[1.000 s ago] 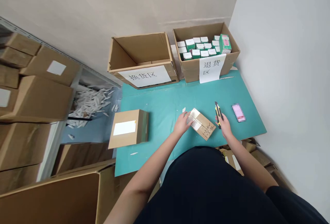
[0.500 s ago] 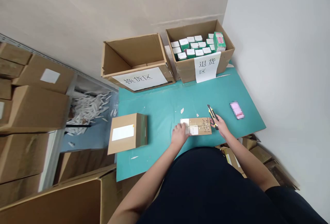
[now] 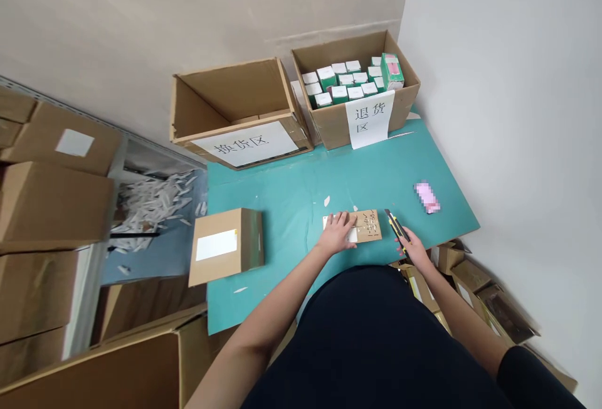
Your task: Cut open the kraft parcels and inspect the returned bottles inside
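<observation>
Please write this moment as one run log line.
left hand: resting on small carton | right hand: holding box cutter beside it | table left: larger carton | back right: open box with green packs

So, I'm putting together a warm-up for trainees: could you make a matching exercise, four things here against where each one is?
1. small carton
2. utility knife
3. white-topped green boxes
4. blurred pink item

A. inside an open box
B. on the teal table, touched by neither hand
C. partly covered by the left hand
D. held in the right hand

Pairs: 1-C, 2-D, 3-A, 4-B.
</observation>
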The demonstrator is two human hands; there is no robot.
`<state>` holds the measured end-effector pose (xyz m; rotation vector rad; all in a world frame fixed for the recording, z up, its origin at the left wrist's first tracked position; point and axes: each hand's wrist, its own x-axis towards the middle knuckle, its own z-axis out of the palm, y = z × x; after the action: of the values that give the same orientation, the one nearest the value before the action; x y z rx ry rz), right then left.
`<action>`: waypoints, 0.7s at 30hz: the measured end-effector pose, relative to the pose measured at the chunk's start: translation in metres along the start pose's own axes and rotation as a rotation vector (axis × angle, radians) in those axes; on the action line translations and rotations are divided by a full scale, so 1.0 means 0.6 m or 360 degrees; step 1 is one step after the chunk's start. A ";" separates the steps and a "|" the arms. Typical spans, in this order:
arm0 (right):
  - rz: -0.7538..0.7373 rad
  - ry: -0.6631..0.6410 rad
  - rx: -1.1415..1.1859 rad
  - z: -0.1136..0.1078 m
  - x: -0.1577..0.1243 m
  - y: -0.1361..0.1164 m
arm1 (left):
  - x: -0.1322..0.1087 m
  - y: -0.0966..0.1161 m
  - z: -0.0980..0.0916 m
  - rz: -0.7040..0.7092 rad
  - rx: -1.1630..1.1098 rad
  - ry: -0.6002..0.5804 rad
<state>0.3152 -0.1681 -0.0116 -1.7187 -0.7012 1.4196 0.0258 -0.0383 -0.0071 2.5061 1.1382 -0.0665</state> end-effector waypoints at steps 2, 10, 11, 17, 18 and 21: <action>0.0038 -0.0040 -0.0067 -0.007 -0.008 0.001 | -0.006 0.008 0.003 -0.0033 -0.0001 0.0041; 0.0118 -0.0271 -0.0118 -0.015 0.011 -0.022 | -0.020 0.017 0.015 -0.0045 0.0037 0.0084; 0.0126 -0.0294 -0.0113 -0.016 0.015 -0.024 | -0.020 0.015 0.016 -0.0042 0.0040 0.0081; 0.0161 -0.0367 -0.0084 -0.026 0.026 -0.025 | -0.019 0.010 0.017 -0.0028 0.0043 0.0075; 0.0157 -0.0376 -0.0079 -0.028 0.026 -0.023 | -0.019 0.009 0.016 -0.0021 0.0032 0.0081; 0.0156 -0.0401 -0.0050 -0.029 0.029 -0.018 | -0.019 0.008 0.014 -0.0005 -0.0007 0.0094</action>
<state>0.3367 -0.1520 -0.0105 -1.6330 -0.7865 1.7220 0.0224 -0.0524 -0.0113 2.5179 1.1643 0.0089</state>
